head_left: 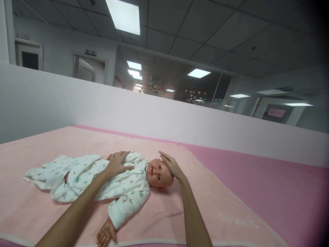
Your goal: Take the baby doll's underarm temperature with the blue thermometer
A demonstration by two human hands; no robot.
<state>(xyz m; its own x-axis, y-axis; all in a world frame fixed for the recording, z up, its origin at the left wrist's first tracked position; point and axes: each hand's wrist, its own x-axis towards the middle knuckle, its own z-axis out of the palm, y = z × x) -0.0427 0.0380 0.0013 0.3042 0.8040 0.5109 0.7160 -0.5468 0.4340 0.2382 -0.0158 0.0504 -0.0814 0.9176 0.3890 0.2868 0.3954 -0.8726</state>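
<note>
A baby doll [160, 174] lies on its back on a light pink blanket [164, 219], its head to the right and its face turned toward the camera. It wears a white printed outfit [123, 187] with long sleeves, and the loose leg part spreads out to the left. My left hand [119, 165] rests on the doll's chest with its fingers apart. Against the top of the doll's head lies my right hand [171, 165], its fingers stretched out along the far side. Neither hand is closed round anything.
Under the blanket is a pink surface [290, 192], showing at the right and along the back. A low white wall [164, 116] runs behind it. Beyond stand doors, glass panels with heart stickers and lit ceiling lamps.
</note>
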